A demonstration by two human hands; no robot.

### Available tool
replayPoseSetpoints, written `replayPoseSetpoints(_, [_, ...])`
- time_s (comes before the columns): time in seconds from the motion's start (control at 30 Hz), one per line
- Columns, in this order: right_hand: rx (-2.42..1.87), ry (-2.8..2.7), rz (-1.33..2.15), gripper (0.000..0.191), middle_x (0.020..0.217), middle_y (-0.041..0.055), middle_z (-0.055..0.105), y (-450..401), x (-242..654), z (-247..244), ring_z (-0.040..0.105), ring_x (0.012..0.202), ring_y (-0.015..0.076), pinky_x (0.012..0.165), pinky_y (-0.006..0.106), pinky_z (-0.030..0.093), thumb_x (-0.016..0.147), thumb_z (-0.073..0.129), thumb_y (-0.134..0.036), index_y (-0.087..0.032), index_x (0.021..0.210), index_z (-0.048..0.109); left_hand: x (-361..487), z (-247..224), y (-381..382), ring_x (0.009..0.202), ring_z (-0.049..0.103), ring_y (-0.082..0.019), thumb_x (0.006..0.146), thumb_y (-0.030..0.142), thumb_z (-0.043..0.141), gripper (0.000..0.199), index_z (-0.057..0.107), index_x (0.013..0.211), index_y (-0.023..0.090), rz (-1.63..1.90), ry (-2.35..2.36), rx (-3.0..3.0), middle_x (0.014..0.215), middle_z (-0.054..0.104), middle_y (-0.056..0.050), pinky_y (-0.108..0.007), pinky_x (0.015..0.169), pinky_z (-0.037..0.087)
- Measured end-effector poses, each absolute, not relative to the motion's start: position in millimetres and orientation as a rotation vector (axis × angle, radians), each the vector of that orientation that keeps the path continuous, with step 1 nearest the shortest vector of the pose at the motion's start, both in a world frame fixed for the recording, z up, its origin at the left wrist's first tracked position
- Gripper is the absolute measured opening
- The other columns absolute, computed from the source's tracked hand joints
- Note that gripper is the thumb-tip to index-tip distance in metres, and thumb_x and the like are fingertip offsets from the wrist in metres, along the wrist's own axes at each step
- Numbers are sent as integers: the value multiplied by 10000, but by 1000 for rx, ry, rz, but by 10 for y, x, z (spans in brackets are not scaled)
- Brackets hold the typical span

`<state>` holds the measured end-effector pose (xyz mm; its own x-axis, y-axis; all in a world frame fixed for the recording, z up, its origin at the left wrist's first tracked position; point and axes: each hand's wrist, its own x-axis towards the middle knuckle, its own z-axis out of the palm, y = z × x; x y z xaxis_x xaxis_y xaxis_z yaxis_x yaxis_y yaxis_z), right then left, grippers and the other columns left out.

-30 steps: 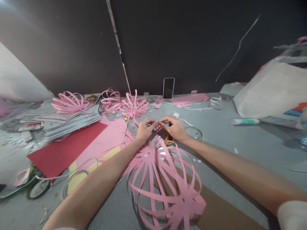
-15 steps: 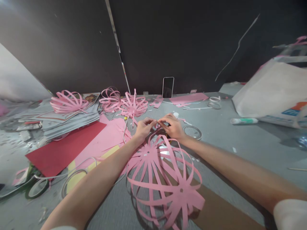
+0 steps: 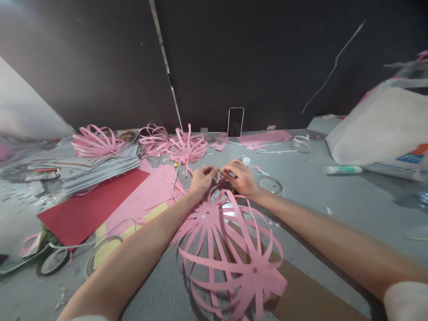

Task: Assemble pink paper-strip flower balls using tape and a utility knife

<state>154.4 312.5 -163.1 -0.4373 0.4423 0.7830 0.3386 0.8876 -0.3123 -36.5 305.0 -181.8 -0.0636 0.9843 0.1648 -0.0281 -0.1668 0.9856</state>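
Observation:
A large openwork shape of pink paper strips [image 3: 255, 270] lies in front of me between my forearms, its strips meeting at two hubs with small holes. At its far edge my left hand [image 3: 203, 179] pinches the end of a pink strip between thumb and fingers. My right hand [image 3: 241, 177] meets it from the right, fingertips closed on the same strip end and almost touching the left ones. What exactly lies between the fingertips is too small to make out.
Behind stand a phone [image 3: 236, 122] and pink strip balls [image 3: 188, 147]. Paper stacks [image 3: 100, 167], a red sheet [image 3: 93, 205] and scissors [image 3: 53, 261] lie left. Rightward are a tape ring [image 3: 270, 185], a glue stick [image 3: 342, 170] and a white bag [image 3: 377, 129].
The view has shifted very slightly. Both hands remain together at the strip end, with only small finger movement.

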Motion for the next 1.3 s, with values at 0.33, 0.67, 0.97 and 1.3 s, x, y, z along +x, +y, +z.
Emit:
replayPoseSetpoints(0.33, [-603, -2076, 218, 128, 1013, 76, 728, 3150, 1537, -1648, 631, 975, 261, 865, 405, 526, 1033, 630, -352, -244, 1091, 669, -365, -1753, 3036, 577, 514, -88, 758, 522, 815, 392, 723, 845, 152, 1399, 1092, 1128, 661, 604, 19, -217, 564, 401])
replayPoseSetpoints(0.67, [-812, -2070, 223, 356, 994, 95, 662, 3167, 1575, -1695, 639, 941, 276, 847, 407, 510, 1003, 606, -565, -233, 1099, 690, -335, -1676, 2947, 525, 485, -87, 861, 493, 736, 334, 731, 899, 161, 1351, 1026, 1309, 625, 564, 32, -223, 527, 399])
replayPoseSetpoints(0.97, [-865, -2011, 520, 364, 850, 31, 720, 3150, 1574, -1691, 690, 777, 217, 740, 324, 529, 976, 657, -571, -235, 1116, 667, -313, -1657, 2931, 660, 657, -144, 841, 522, 748, 380, 743, 954, 160, 1283, 986, 1275, 826, 715, -33, -273, 640, 577])
replayPoseSetpoints(1.3, [-772, -2037, 590, 274, 1064, 63, 761, 3163, 1544, -1694, 740, 956, 228, 851, 356, 597, 971, 688, -431, -242, 1167, 657, -329, -1681, 2957, 671, 664, -142, 858, 482, 735, 324, 684, 923, 168, 1308, 984, 1239, 814, 683, -14, -273, 646, 581])
